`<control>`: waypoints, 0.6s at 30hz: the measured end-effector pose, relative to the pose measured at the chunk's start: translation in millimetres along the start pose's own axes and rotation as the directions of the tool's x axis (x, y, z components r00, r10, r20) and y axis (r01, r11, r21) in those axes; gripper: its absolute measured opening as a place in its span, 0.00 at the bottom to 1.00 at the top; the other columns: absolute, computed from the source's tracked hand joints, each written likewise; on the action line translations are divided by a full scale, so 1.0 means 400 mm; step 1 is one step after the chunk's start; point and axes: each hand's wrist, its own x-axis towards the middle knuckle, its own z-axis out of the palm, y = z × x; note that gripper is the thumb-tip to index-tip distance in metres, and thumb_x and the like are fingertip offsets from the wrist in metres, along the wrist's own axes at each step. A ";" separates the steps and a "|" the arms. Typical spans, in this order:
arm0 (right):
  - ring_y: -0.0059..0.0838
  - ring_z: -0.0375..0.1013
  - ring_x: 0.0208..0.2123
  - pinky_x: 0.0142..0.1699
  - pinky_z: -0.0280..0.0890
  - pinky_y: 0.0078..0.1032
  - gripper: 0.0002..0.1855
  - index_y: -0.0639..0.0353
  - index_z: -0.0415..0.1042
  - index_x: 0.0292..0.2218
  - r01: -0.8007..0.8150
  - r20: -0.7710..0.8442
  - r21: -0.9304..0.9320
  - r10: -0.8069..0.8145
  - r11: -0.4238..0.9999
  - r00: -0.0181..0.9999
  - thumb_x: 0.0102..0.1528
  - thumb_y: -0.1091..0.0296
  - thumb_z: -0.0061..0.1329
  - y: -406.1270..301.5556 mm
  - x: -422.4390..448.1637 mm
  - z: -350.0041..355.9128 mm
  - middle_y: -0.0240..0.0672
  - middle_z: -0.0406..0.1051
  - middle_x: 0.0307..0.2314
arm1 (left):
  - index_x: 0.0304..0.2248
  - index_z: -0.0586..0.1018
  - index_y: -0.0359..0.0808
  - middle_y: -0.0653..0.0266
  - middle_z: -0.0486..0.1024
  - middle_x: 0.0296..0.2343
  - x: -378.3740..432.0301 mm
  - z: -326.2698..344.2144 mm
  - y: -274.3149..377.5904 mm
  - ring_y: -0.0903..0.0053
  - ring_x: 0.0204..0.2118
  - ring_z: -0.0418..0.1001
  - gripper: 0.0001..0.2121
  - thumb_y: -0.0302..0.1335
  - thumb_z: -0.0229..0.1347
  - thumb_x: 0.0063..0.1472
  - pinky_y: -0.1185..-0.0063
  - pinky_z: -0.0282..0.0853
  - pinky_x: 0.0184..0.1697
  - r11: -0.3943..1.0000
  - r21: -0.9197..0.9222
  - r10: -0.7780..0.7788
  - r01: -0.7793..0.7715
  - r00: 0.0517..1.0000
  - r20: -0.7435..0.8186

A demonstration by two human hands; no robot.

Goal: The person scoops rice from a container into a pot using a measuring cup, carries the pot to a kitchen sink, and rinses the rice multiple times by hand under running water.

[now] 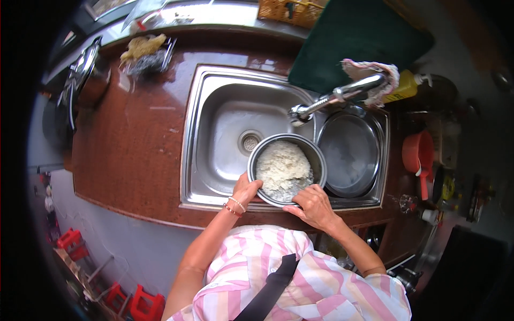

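A round metal pot (320,160) with white rice (283,166) in it is held over the near edge of the steel sink (225,116). My left hand (246,190) grips its left side, thumb on the rim; beaded bracelets circle that wrist. My right hand (313,204) holds the near right rim, fingers bent over it. The rice is heaped towards the far left of the pot and looks wet at the near right. Just beyond the pot hangs the spout of a chrome faucet (357,86), with a cloth draped at its base.
A large metal basin (349,152) with cloudy liquid fills the right compartment. Behind stands a dark green board (341,48) beside a yellow bottle (403,86). A red plastic dipper (417,152) lies at right. Scouring pads (146,56) sit in a rack at the back left.
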 end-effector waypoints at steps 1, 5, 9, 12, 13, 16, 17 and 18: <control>0.34 0.66 0.26 0.33 0.58 0.27 0.14 0.60 0.68 0.22 0.004 -0.091 0.086 0.003 0.996 0.996 0.42 0.58 0.52 0.004 0.002 0.000 0.36 0.66 0.21 | 0.34 0.71 0.29 0.55 0.73 0.28 0.012 -0.003 0.003 0.70 0.32 0.72 0.16 0.23 0.47 0.42 0.77 0.66 0.35 0.998 0.062 0.028 -0.026 0.999 -0.040; 0.36 0.65 0.31 0.37 0.60 0.29 0.16 0.63 0.66 0.35 -0.145 -0.397 0.115 0.179 0.983 0.900 0.44 0.65 0.49 0.117 0.042 -0.059 0.41 0.64 0.29 | 0.36 0.69 0.29 0.52 0.73 0.28 0.032 -0.013 0.053 0.67 0.26 0.74 0.18 0.23 0.48 0.41 0.76 0.73 0.25 0.989 0.149 0.020 0.002 0.989 -0.147; 0.34 0.65 0.26 0.35 0.61 0.26 0.22 0.63 0.60 0.44 -0.480 -0.498 0.460 0.665 0.747 0.557 0.48 0.62 0.45 0.342 0.109 -0.112 0.39 0.64 0.27 | 0.37 0.68 0.29 0.52 0.72 0.27 0.039 -0.026 0.086 0.67 0.23 0.74 0.18 0.20 0.46 0.41 0.75 0.74 0.20 0.991 0.130 0.037 -0.014 0.984 -0.176; 0.34 0.65 0.24 0.34 0.61 0.26 0.19 0.62 0.62 0.43 -0.512 -0.594 0.353 0.611 0.783 0.524 0.51 0.62 0.42 0.476 0.161 -0.140 0.40 0.65 0.25 | 0.36 0.68 0.29 0.53 0.72 0.27 0.060 -0.017 0.094 0.68 0.23 0.73 0.18 0.20 0.46 0.41 0.76 0.74 0.19 0.988 0.152 0.027 0.001 0.983 -0.183; 0.35 0.66 0.24 0.34 0.61 0.27 0.17 0.61 0.63 0.42 -0.492 -0.633 0.355 0.592 0.795 0.500 0.51 0.63 0.40 0.537 0.165 -0.121 0.41 0.65 0.24 | 0.36 0.68 0.29 0.53 0.71 0.26 0.060 -0.005 0.102 0.68 0.23 0.73 0.17 0.19 0.46 0.40 0.75 0.74 0.19 0.993 0.118 0.019 0.004 0.982 -0.188; 0.39 0.66 0.26 0.34 0.61 0.29 0.15 0.59 0.65 0.40 -0.457 -0.659 0.416 0.607 0.786 0.445 0.53 0.64 0.38 0.585 0.181 -0.085 0.43 0.66 0.23 | 0.34 0.68 0.28 0.53 0.71 0.26 0.058 -0.006 0.109 0.68 0.22 0.73 0.16 0.19 0.46 0.40 0.75 0.73 0.17 0.996 0.089 0.002 0.015 0.984 -0.181; 0.42 0.66 0.27 0.35 0.60 0.30 0.14 0.59 0.65 0.40 -0.441 -0.583 0.531 0.689 0.724 0.430 0.53 0.64 0.37 0.597 0.171 -0.083 0.44 0.66 0.24 | 0.34 0.68 0.28 0.53 0.71 0.26 0.057 -0.006 0.119 0.68 0.22 0.73 0.16 0.19 0.46 0.40 0.75 0.73 0.17 0.996 0.091 -0.001 0.018 0.983 -0.181; 0.44 0.66 0.28 0.36 0.60 0.31 0.13 0.58 0.66 0.39 -0.426 -0.500 0.633 0.762 0.646 0.413 0.53 0.65 0.37 0.598 0.167 -0.088 0.45 0.66 0.24 | 0.34 0.68 0.28 0.53 0.71 0.26 0.059 -0.004 0.122 0.68 0.22 0.73 0.16 0.20 0.46 0.40 0.75 0.73 0.18 0.996 0.089 0.004 0.012 0.984 -0.178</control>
